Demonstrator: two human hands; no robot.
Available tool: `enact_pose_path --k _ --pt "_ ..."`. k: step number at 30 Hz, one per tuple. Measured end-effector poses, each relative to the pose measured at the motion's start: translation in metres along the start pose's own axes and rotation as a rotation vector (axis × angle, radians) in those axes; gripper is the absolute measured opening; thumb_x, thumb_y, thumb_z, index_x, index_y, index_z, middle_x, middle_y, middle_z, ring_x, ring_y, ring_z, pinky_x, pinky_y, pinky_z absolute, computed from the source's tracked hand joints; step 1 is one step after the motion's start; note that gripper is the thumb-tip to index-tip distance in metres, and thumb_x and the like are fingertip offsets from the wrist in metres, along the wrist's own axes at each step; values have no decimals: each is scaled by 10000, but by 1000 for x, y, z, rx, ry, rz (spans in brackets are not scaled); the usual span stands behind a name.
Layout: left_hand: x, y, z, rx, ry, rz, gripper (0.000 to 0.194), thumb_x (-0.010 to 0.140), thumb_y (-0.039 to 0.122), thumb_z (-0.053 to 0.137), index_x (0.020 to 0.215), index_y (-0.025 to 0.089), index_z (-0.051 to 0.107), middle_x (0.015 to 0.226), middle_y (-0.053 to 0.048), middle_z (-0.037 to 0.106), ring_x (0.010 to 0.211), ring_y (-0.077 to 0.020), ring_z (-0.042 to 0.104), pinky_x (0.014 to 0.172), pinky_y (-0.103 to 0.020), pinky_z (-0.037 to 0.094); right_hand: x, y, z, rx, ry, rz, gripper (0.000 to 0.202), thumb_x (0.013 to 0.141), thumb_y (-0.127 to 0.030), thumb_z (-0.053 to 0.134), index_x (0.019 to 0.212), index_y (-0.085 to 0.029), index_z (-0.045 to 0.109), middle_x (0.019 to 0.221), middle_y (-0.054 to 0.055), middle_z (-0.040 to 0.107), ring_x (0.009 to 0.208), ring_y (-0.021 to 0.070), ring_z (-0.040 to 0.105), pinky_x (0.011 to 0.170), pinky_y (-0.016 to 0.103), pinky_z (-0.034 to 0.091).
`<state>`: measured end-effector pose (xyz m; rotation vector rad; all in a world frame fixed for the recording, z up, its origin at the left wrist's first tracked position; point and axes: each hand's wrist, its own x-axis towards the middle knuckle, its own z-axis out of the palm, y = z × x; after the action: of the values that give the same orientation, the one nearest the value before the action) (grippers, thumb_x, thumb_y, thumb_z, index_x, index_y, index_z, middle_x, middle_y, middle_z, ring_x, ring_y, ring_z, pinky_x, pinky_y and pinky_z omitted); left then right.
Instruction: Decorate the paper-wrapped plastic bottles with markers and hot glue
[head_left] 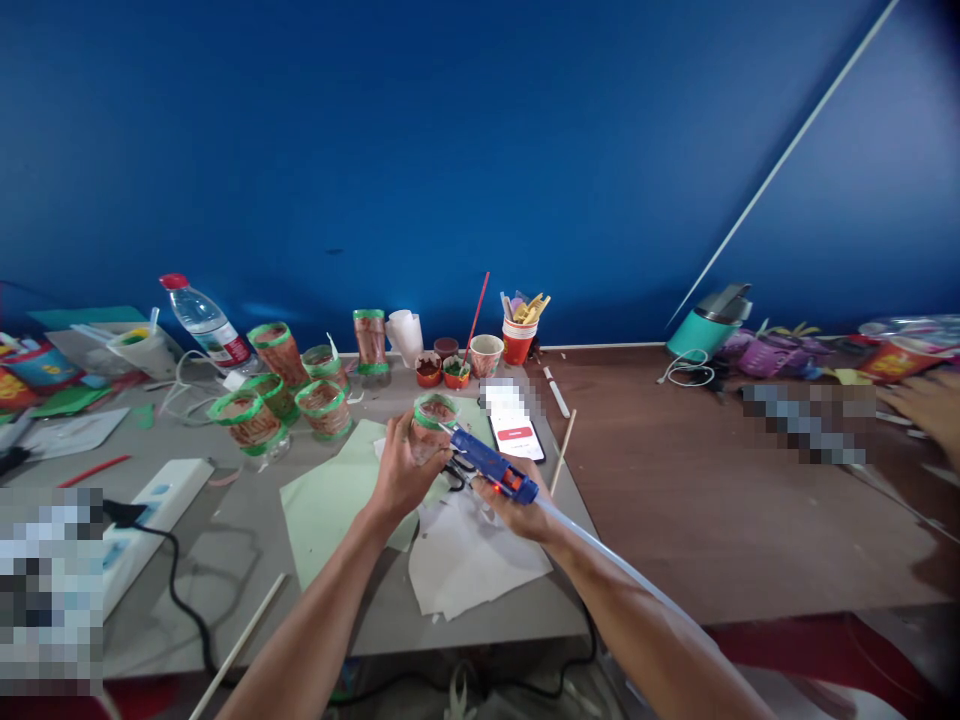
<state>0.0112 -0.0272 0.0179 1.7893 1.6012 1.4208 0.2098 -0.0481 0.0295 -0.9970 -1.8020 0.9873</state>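
Note:
My left hand (405, 462) is closed around a small clear cup (435, 412) with a green rim and brown-painted sides. In my right hand (517, 508) is a blue hot glue gun (491, 465), its nozzle pointing left at the cup's side. A small orange-red light glows on the gun, and a long translucent glue stick (600, 548) trails from its back end. Whether the nozzle touches the cup, I cannot tell. Beneath my hands lie a torn white sheet (480, 565) and pale green paper (330, 500).
Several similar painted cups (324, 408) stand at left, near a water bottle (202, 325). Small paint cups (428, 370) are at the back. A phone (514, 430) lies beside my right hand. A power strip (154, 520) is front left. Another person's hand (926, 400) shows far right.

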Motion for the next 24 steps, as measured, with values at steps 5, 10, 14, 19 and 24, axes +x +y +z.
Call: enact_pose_path --k 5,10,14,19,24 --pt "1 -1 0 17 -17 7 580 679 266 741 1204 196 505 1101 -83 512 1074 -277 530 969 -439 421 0 -2 -1 -80 20 -29 299 799 -362 595 596 -195 450 559 -32 451 493 90 389 479 227 304" --pt "1 1 -1 23 -22 1 546 689 269 726 1185 185 512 1088 -82 516 1071 -272 531 964 -439 425 1 -3 0 -119 31 -62 304 807 -361 580 597 -194 437 560 -30 456 491 88 397 485 227 300" --pt "1 2 -2 10 -33 -15 508 694 270 716 1158 180 529 1079 -80 518 1062 -266 533 956 -440 428 1 -2 0 -106 36 -68 303 808 -352 570 596 -194 421 557 -33 444 487 83 384 484 226 297" --pt "1 2 -2 -4 -37 -13 517 700 271 712 1178 189 532 1070 -73 517 1052 -255 533 947 -431 430 0 -1 -1 -95 10 -38 306 816 -353 569 598 -192 428 553 -32 445 501 87 391 482 223 299" --pt "1 -2 -2 -39 -35 -20 535 684 267 732 1183 203 550 1073 -72 531 1059 -256 538 943 -417 431 -1 4 0 -59 10 16 309 824 -380 579 613 -186 462 556 -27 469 507 93 412 479 223 314"
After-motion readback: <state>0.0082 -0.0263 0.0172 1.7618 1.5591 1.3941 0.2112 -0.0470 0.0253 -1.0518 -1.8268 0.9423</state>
